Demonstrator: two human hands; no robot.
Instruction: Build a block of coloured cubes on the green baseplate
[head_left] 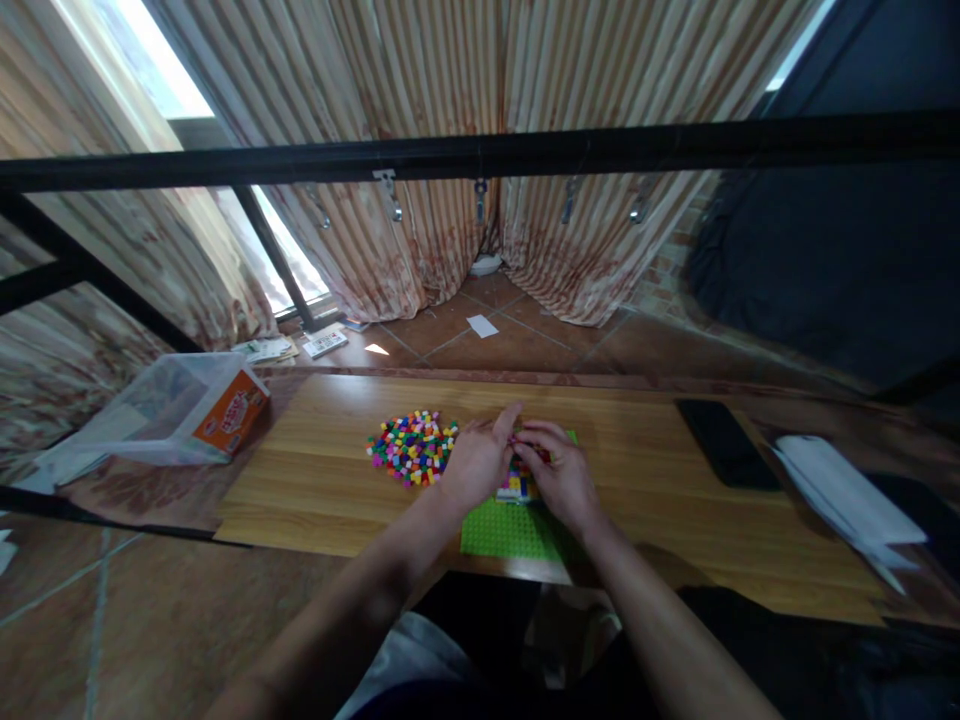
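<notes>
A green studded baseplate (504, 530) lies on the wooden table (645, 500) in front of me, with a small cluster of coloured bricks (513, 487) built on it. My left hand (477, 460) and my right hand (556, 472) meet over that cluster, fingers curled and pinched together at its far edge. Something small sits between the fingertips, too small to name. A heap of small multicoloured bricks (411, 446) lies on the table just left of my left hand.
A clear plastic box (169, 408) with an orange label lies tipped at the table's left. A black phone (724, 443) and white papers (847, 492) rest at the right. A black metal bar (480, 155) crosses overhead. Curtains hang behind.
</notes>
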